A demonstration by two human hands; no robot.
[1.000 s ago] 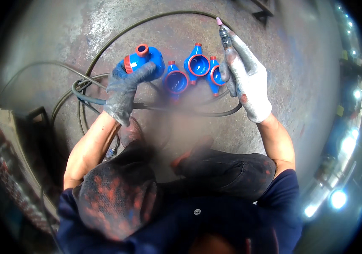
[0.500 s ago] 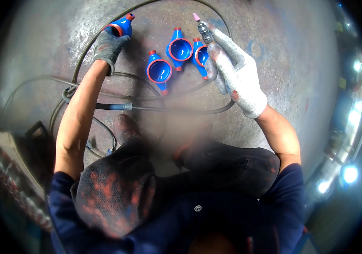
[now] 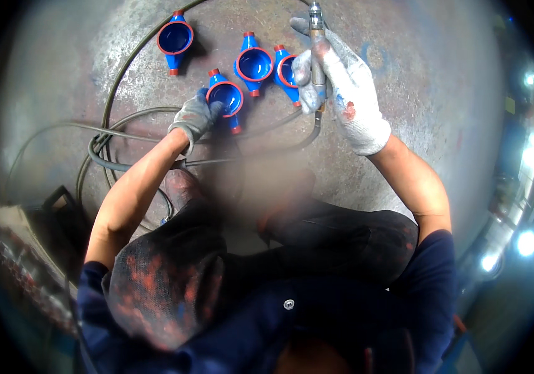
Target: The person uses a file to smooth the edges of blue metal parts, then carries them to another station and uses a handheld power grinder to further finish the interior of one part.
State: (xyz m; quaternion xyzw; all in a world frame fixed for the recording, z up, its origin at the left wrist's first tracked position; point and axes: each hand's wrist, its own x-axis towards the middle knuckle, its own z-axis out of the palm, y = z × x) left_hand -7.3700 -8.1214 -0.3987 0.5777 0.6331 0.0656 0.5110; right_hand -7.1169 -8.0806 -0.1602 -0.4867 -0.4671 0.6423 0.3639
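My gloved left hand [image 3: 196, 117] grips the left side of a blue water-meter body [image 3: 234, 117] with a red rim, its thumb at the round opening. In my gloved right hand [image 3: 353, 100] is a slim pencil-type air grinder [image 3: 317, 71], held upright in the picture with its metal collet end pointing away from me. A hose runs from its rear end. Close by on the floor lie a second blue body [image 3: 255, 65] and a third blue body [image 3: 287, 70], the latter partly hidden by my right fingers. Another blue body [image 3: 175, 38] lies farther off at the left.
A dark hose [image 3: 112, 93] loops over the worn grey floor [image 3: 417, 93], with coils at the left. My shoe [image 3: 181, 186] and bent knees are near the lower middle. A beige, box-like object [image 3: 20, 227] stands at the lower left.
My left hand has put down the far-left blue body and moved nearer, onto the closest one. My right hand has turned the grinder more upright and shifted slightly.
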